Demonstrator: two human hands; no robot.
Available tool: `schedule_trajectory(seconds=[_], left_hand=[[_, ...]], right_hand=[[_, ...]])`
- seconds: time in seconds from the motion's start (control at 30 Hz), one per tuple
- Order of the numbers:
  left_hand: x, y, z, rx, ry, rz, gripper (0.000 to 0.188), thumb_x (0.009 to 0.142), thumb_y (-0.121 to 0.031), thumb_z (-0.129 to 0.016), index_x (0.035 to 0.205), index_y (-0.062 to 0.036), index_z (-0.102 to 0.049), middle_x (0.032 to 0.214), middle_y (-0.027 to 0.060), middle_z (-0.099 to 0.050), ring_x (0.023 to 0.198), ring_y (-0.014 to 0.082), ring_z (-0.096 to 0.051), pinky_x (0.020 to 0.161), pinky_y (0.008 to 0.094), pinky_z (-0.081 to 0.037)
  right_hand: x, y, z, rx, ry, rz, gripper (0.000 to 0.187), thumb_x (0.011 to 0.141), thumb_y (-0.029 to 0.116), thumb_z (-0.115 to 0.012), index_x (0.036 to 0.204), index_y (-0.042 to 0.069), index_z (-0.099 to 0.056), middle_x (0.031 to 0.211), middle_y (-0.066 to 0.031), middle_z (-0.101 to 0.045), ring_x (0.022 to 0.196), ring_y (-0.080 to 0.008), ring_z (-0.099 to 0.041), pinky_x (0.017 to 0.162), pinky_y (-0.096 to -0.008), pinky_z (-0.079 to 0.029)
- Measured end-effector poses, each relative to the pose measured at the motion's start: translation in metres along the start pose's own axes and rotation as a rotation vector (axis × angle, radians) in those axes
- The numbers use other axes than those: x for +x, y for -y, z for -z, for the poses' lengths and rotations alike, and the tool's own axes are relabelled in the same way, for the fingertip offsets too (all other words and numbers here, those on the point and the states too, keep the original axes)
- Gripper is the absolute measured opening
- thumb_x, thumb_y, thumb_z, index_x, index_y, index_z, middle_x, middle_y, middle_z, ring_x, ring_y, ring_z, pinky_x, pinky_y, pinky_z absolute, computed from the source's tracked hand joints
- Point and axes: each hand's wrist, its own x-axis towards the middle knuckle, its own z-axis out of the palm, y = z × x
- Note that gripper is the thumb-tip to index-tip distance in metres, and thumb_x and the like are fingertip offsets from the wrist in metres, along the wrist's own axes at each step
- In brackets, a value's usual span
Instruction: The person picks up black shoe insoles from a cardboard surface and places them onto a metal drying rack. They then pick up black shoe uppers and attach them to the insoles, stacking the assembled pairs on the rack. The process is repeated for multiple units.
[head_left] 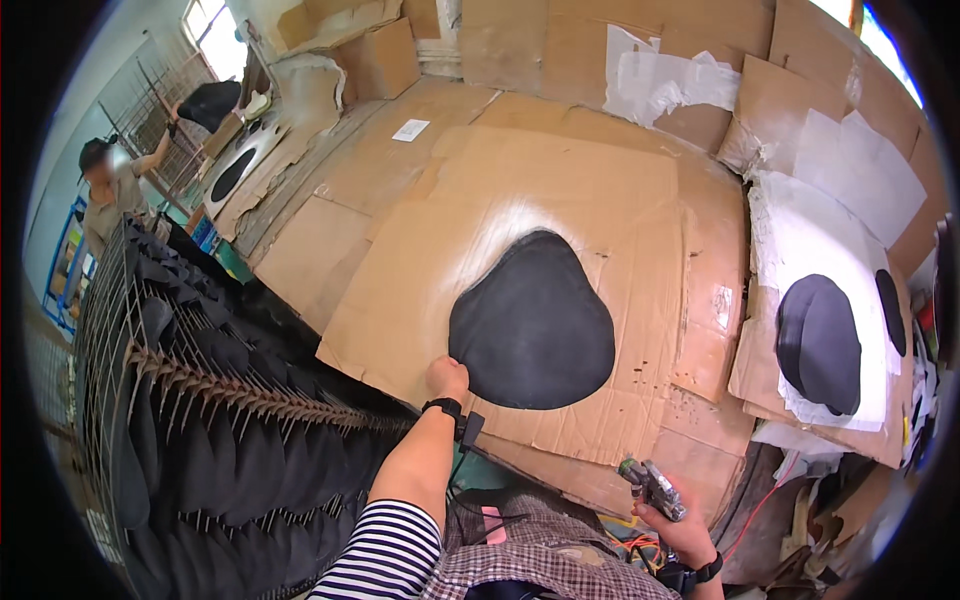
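Note:
A black, rounded-triangular padded piece point(535, 325) lies flat on a cardboard sheet point(400, 280) in front of me. At its lower left edge is my left hand point(448, 377), fingers closed on the rim; the exact grip is partly hidden. My right hand point(680, 520), low on the right, is wrapped round a metal spray gun point(655, 490). The spray gun is held near the front edge of the cardboard, apart from the black piece.
On the left stands a wire rack point(230, 390) hung with many black pieces. To the right, stacked black pads point(818, 345) rest on white paper point(770, 250). Cardboard walls point(580, 50) rise behind. A person point(115, 190) holds another black piece at the far left. A red cord point(755, 520) hangs lower right.

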Motion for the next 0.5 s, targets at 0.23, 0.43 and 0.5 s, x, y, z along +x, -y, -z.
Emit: schedule_trajectory(seconds=[0.23,0.43,0.5], left_hand=[[-0.010,-0.043,0.053,-1.364,0.533,0.338,0.007,0.077,-0.010,-0.058,0.081,-0.0059,-0.063,0.095,0.0095,-0.068,0.090,0.0234,-0.064,0.081,0.0407,-0.050],[-0.034,-0.106,0.170,-1.768,0.797,0.104,0.021,0.083,-0.011,-0.054,0.101,-0.0021,-0.061,0.107,0.0099,-0.066,0.099,0.0233,-0.061,0.089,0.0411,-0.047],[-0.040,-0.110,0.210,-1.803,0.769,0.041,0.025,0.085,-0.012,-0.053,0.105,0.0004,-0.061,0.111,0.0115,-0.066,0.101,0.0248,-0.062,0.091,0.0426,-0.046]], right_hand=[[0.000,0.002,-0.005,-0.014,-0.010,0.008,0.049,0.079,0.006,-0.074,0.124,0.002,-0.054,0.098,-0.0032,-0.065,0.089,-0.0103,-0.061,0.083,-0.0264,-0.049],[0.014,0.001,-0.021,-0.029,0.103,0.089,0.048,0.078,0.005,-0.074,0.122,0.002,-0.055,0.096,-0.0027,-0.064,0.088,-0.0103,-0.060,0.081,-0.0265,-0.049],[0.020,0.007,-0.032,-0.053,0.179,0.096,0.046,0.077,0.004,-0.074,0.120,0.002,-0.056,0.094,-0.0024,-0.064,0.087,-0.0104,-0.060,0.080,-0.0266,-0.049]])
